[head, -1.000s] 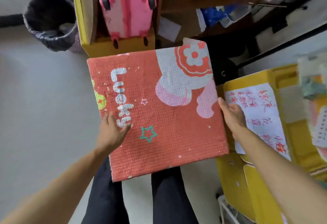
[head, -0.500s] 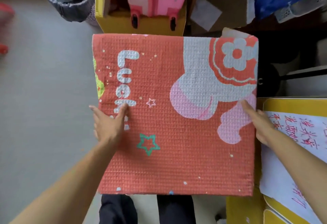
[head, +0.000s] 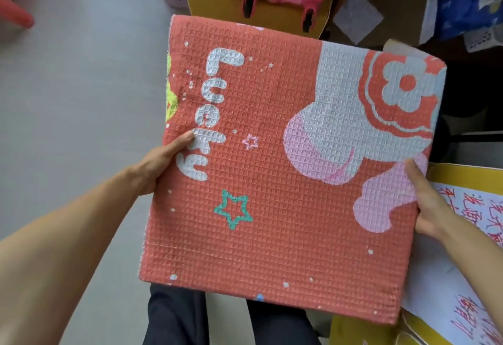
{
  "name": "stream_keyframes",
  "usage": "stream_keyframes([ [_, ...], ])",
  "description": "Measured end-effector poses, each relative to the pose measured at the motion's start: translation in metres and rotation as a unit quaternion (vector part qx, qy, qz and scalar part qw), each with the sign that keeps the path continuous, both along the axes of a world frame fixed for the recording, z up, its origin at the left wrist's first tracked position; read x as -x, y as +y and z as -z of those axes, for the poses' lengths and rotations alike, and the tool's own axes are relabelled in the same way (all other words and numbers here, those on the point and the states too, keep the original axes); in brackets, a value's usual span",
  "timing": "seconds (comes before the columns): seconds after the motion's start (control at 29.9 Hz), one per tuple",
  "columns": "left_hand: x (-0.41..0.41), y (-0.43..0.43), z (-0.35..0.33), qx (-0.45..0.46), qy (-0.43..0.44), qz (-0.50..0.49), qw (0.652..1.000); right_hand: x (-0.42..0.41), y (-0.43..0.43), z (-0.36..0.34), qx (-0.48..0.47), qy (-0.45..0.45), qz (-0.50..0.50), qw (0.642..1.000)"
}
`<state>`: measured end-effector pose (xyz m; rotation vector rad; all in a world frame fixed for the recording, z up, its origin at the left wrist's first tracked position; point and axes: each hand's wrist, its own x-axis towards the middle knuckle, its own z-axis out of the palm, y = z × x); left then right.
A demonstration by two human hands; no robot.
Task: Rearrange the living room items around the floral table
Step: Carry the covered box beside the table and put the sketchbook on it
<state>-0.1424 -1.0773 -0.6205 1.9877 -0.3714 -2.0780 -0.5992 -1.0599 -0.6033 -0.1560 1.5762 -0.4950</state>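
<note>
Cushion (head: 272, 235) nearer | left hand (head: 160, 165) off top face, now gripping left edge | right hand (head: 432, 208) gripping right edge

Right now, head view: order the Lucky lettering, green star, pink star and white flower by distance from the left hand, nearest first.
From the left hand, gripping the red cushion:
1. Lucky lettering, cushion's left side, under the thumb tip.
2. Green star and pink star, centre-left; too close to call.
3. White flower, far right corner.

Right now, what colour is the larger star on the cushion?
Teal-green star outline on the coral-red cushion; head view.
</note>
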Motion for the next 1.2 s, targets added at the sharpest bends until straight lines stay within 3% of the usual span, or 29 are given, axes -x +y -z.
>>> stream_keyframes([
  [0.17, -0.032, 0.045, -0.032, -0.018, 0.0, -0.036, 0.999, -0.031, 0.016, -0.027, -0.009, -0.017, -0.013, 1.0],
  [0.47, -0.137, 0.186, -0.097, 0.0, 0.009, -0.174, 0.985, -0.15, 0.02, -0.08, -0.002, -0.019, -0.191, 0.981],
  [0.64, -0.211, 0.3, -0.119, 0.029, -0.007, -0.299, 0.954, -0.273, 0.032, -0.117, 0.047, -0.009, -0.308, 0.95],
  [0.87, -0.32, 0.494, -0.154, 0.056, -0.01, -0.487, 0.871, -0.496, 0.107, -0.15, 0.104, -0.023, -0.477, 0.872],
  [1.0, -0.345, 0.551, -0.161, 0.053, -0.01, -0.536, 0.843, -0.566, 0.133, -0.166, 0.088, -0.049, -0.532, 0.841],
  [1.2, -0.419, 0.708, -0.219, 0.05, -0.057, -0.634, 0.769, -0.778, 0.229, -0.221, 0.074, -0.054, -0.66, 0.746],
])
